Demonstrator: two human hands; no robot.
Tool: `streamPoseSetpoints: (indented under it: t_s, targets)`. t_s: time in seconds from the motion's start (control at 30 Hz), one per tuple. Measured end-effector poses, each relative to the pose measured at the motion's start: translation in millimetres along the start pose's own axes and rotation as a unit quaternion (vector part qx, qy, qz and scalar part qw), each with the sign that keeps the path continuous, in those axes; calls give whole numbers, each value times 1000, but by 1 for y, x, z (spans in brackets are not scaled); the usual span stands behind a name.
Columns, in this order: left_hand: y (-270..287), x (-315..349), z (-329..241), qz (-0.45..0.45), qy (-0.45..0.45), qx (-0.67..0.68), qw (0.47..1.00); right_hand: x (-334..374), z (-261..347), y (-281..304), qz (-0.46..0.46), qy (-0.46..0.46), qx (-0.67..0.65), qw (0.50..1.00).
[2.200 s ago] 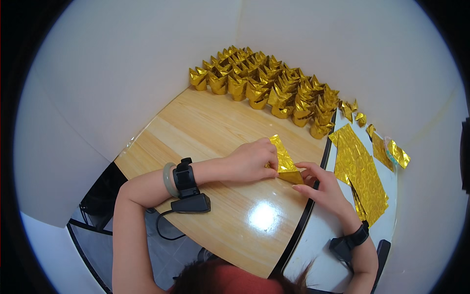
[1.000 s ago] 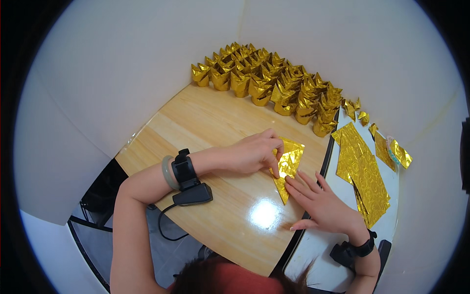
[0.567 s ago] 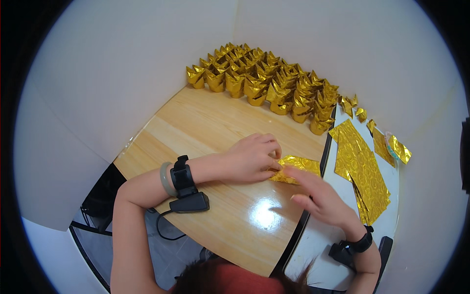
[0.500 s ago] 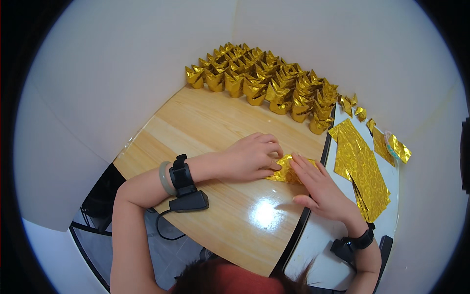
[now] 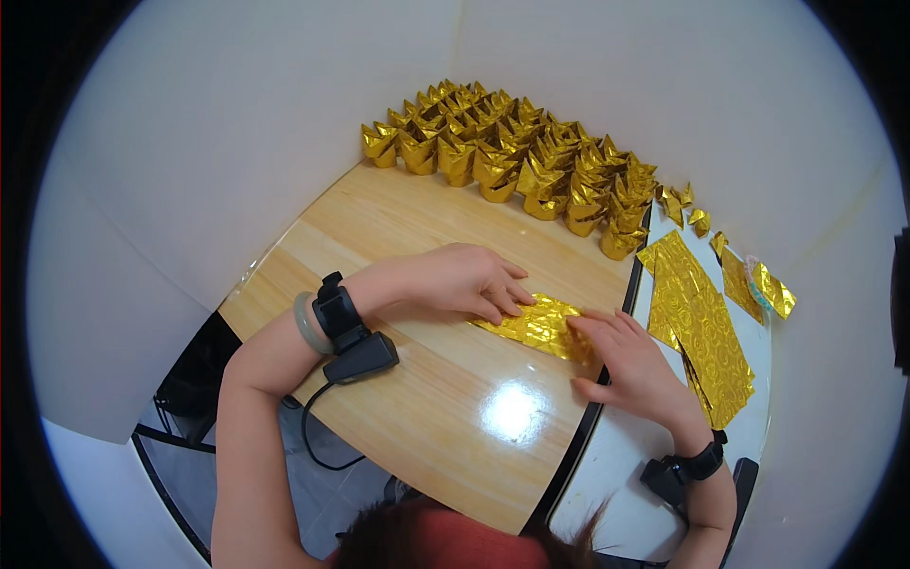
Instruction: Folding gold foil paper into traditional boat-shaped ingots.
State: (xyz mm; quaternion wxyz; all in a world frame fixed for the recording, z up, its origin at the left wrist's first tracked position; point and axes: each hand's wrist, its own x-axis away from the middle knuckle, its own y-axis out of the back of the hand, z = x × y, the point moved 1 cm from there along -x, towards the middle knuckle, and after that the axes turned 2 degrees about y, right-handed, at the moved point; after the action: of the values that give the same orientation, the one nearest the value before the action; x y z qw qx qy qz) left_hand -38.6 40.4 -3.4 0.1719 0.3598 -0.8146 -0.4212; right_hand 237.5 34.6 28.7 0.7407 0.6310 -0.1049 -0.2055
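A strip of creased gold foil paper (image 5: 542, 327) lies on the wooden tabletop (image 5: 427, 408) between my hands. My left hand (image 5: 474, 283) rests over its left end, fingers bent and apart, the fingertips touching the foil. At the right end, the fingers of my right hand (image 5: 630, 365) lie on the paper, with the thumb spread away toward me. Neither hand grips the strip. Part of each end is hidden under the fingers.
Rows of folded gold foil ingots (image 5: 498, 171) stand at the back of the table. On a white surface (image 5: 626, 474) to the right lies a fanned stack of gold foil sheets (image 5: 701, 327). Small gold pieces (image 5: 700, 221) and a roll of tape (image 5: 755, 280) sit near the wall.
My left hand has moved left and slightly away from me. The gold paper now shows longer and flatter between the hands. My right hand has shifted slightly.
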Motion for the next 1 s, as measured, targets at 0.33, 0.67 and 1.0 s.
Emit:
streamPoseSetpoints:
  t_s: [0.33, 0.67, 1.0]
  targets:
    - [2, 0, -11, -62, -82, -20, 994, -3, -3, -14, -132, 110, 72, 982]
    - [-18, -1, -33, -85, -92, -69, 990, -3, -10, -12, -72, 5, -44, 996]
    - [-19, -3, -29, -77, -97, -21, 992, -1, -32, -14, -67, -44, -191, 978]
